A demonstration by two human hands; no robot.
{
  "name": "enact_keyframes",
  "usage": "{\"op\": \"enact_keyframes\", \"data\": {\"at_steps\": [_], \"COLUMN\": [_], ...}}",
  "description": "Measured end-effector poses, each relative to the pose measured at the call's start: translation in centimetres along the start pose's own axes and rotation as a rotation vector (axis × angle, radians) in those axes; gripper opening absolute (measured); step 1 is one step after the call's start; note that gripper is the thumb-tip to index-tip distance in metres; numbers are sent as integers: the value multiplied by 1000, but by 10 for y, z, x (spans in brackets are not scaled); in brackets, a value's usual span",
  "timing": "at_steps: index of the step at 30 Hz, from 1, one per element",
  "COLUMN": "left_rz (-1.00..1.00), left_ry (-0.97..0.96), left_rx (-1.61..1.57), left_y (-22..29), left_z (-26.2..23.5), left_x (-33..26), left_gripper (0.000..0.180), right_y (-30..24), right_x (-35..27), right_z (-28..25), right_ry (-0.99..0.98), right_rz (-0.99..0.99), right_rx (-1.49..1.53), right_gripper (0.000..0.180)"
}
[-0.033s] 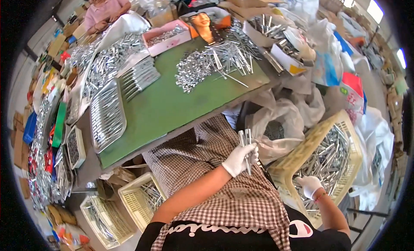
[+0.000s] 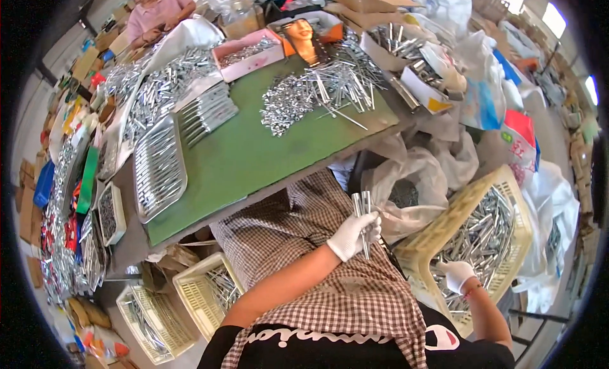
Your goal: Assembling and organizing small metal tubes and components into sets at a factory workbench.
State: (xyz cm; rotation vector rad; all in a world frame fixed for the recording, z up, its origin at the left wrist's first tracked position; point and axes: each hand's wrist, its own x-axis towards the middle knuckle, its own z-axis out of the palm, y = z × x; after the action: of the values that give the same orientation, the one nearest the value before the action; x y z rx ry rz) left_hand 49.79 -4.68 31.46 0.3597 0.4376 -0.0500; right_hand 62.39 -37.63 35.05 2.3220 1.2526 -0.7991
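White-gloved, the left hand [image 2: 353,236] is closed around a few slim metal rods [image 2: 362,207], held upright above the checked apron [image 2: 330,293] just below the green table [image 2: 254,153]. The right hand [image 2: 457,275], also gloved, reaches into the cream plastic basket [image 2: 438,232] of metal parts [image 2: 488,236]; I cannot tell whether its fingers grip anything.

Crate [image 2: 507,197] rt of lap; table [image 2: 254,159] ahead.

Three cream plastic baskets [image 2: 501,185] are sitting at three, six and seven o'clock; two gloved hands [image 2: 353,234] are showing.
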Motion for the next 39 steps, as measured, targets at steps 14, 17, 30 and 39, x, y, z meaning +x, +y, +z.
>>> {"op": "enact_keyframes", "data": {"at_steps": [14,17,30,39], "left_rz": [-224,-154,215,-80], "left_ry": [-407,-318,-59,-171], "left_rx": [28,-52,-213,-62], "left_y": [-3,3,5,8], "left_z": [15,19,24,-3], "left_x": [0,-13,-6,-9], "left_gripper": [43,43,27,34], "right_y": [-95,-117,-152,6], "right_x": [14,39,61,-6], "right_z": [-205,-208,-164,-70], "right_ry": [859,848,798,-73], "right_rz": [-597,-749,-388,290], "right_rx": [20,23,633,41], "right_gripper": [20,26,44,19]}}
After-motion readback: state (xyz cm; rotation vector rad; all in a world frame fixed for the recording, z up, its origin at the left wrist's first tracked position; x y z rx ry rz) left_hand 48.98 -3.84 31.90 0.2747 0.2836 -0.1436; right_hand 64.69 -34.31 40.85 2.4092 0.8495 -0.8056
